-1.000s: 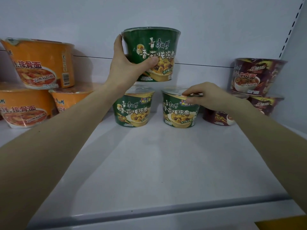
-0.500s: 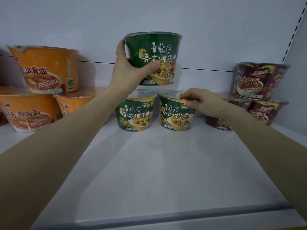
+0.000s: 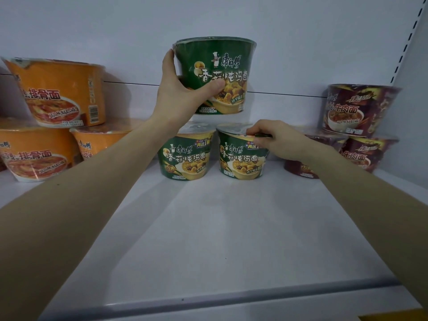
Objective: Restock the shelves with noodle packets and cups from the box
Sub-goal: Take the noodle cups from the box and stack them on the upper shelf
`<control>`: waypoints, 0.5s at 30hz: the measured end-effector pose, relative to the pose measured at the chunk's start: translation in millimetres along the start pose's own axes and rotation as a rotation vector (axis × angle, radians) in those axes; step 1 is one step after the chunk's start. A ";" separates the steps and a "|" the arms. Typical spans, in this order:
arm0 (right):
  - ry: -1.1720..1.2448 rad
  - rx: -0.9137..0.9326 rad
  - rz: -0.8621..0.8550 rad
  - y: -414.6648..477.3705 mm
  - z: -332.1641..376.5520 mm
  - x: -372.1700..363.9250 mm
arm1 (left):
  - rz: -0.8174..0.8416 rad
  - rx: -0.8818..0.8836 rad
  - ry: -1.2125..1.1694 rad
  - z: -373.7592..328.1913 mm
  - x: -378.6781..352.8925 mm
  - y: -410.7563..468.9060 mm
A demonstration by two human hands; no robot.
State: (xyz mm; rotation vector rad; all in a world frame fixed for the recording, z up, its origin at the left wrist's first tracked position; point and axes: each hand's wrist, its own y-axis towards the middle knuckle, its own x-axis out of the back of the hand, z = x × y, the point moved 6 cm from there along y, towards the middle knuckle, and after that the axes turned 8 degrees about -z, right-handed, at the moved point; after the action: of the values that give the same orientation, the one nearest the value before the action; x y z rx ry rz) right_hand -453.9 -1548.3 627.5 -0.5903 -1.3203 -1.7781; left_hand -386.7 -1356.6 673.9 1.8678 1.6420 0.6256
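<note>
My left hand (image 3: 180,93) grips a green noodle cup (image 3: 222,66) by its left side and holds it just above two more green cups on the white shelf (image 3: 208,228). The left lower cup (image 3: 185,158) stands free. My right hand (image 3: 275,137) holds the right lower cup (image 3: 238,158) at its rim, fingers curled over the lid's right edge. The raised cup's base hangs close over the two lids; I cannot tell whether it touches them.
Three orange cups (image 3: 58,93) are stacked at the left. Several dark red cups (image 3: 356,110) are stacked at the right by the shelf's side wall (image 3: 412,77). The shelf's front lip (image 3: 208,300) runs across the bottom.
The raised green cup has come down slightly toward the two lower cups. My right hand has slid a little left along the right cup's rim.
</note>
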 end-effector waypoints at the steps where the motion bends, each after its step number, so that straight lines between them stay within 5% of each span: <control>1: 0.006 -0.010 0.009 -0.6 -0.7 0.6 | -0.001 -0.001 0.000 0.1 0.7 0.0; 15: 0.053 -0.053 0.011 1.0 -2.6 14.4 | -0.028 -0.001 -0.017 4.3 9.8 2.3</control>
State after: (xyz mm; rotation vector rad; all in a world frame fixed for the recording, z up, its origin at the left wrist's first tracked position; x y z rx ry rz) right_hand -460.7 -1555.7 638.2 -0.5745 -1.2349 -1.8127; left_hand -380.8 -1347.6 672.1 1.8415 1.6531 0.5973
